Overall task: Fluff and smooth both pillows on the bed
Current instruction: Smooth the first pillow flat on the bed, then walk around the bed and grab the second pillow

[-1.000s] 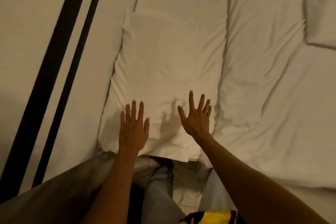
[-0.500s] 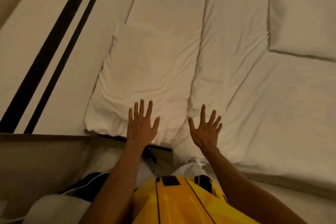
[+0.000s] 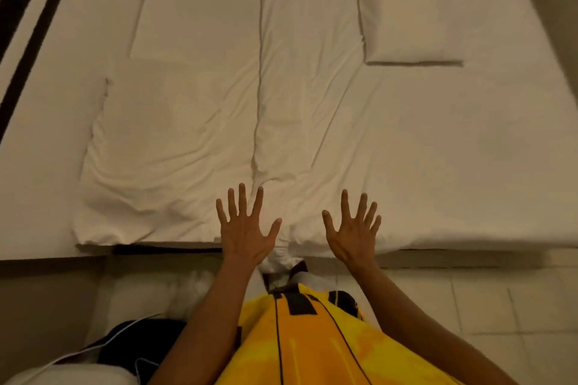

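Observation:
A flat, creased white pillow (image 3: pixel 169 159) lies at the near left of the bed, its near edge along the mattress edge. A second white pillow (image 3: pixel 403 9) rests at the far right, smoother and plumper. My left hand (image 3: pixel 245 228) hovers with fingers spread over the bed's near edge, just right of the near pillow's corner. My right hand (image 3: pixel 353 230) is spread the same way over the rumpled white duvet (image 3: pixel 312 87). Neither hand holds anything.
A headboard or wall panel with two dark stripes (image 3: pixel 25 19) runs along the left. A pale tiled floor (image 3: pixel 500 306) lies at the near right. Dark cloth and a white cable (image 3: pixel 131 341) sit on a surface at the near left.
My view has pulled back and swung right, bringing the far pillow fully into sight. Both hands have come off the near pillow and shifted right, still spread.

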